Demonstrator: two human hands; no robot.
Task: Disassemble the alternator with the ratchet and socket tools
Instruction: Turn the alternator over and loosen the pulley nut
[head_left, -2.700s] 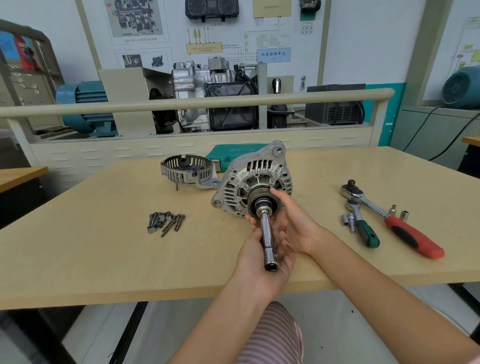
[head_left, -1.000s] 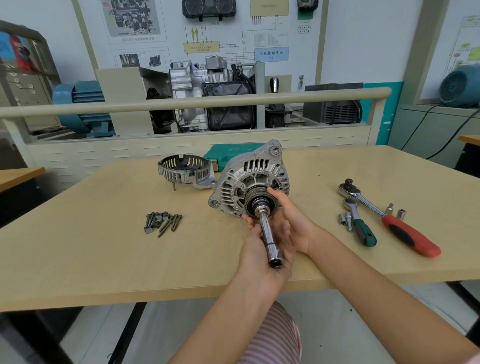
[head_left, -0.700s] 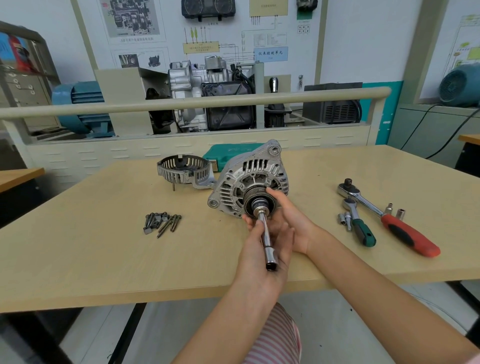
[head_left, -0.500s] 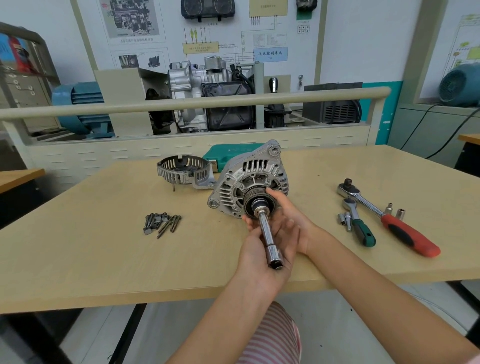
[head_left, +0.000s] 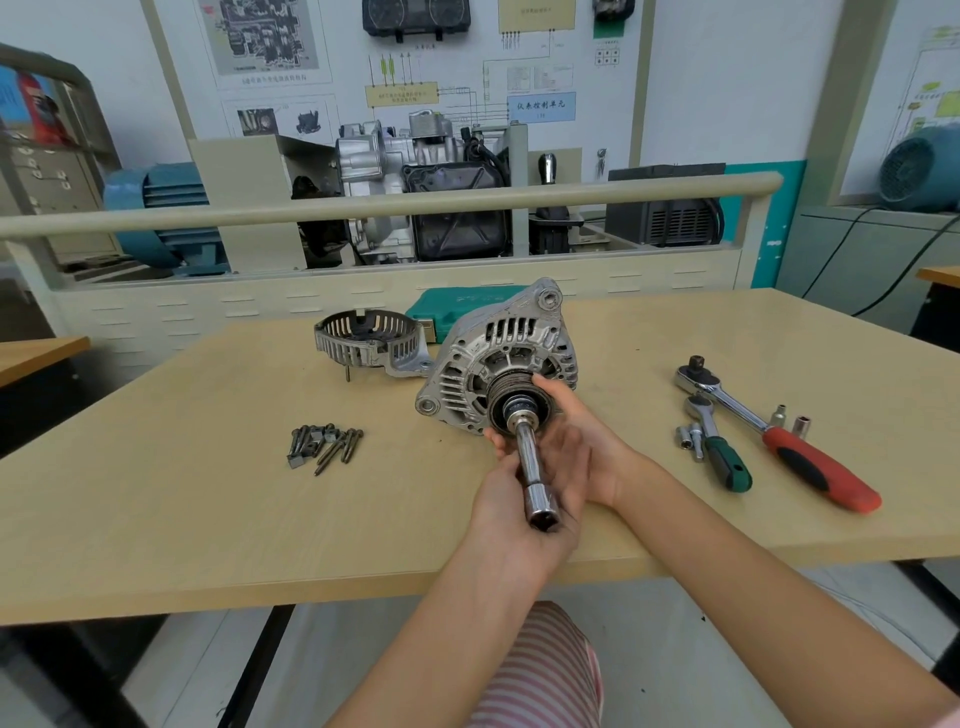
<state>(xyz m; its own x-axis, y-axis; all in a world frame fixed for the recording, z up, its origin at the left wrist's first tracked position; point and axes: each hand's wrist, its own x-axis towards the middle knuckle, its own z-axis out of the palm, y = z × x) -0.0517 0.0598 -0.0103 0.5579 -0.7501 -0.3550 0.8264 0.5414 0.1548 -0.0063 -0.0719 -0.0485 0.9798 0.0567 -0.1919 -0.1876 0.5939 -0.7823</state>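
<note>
The step in hand looks like loosening the pulley nut: a long chromed deep socket (head_left: 532, 475) sits on the shaft end of the ribbed cast-aluminium alternator (head_left: 501, 364), which stands tilted on the pale wood-grain table (head_left: 182, 493) near its front edge. The left hand (head_left: 511, 512) curls around the socket's smooth barrel, clamped on it; the right hand (head_left: 576, 441) cups the dark grooved pulley (head_left: 511, 400), fingers wrapped on its rim. Next, I judge, a drive must go into the socket's square end: the red-handled steel ratchet (head_left: 779, 434) lies well apart to the right, beside a smaller green-handled ratchet (head_left: 719, 449).
</note>
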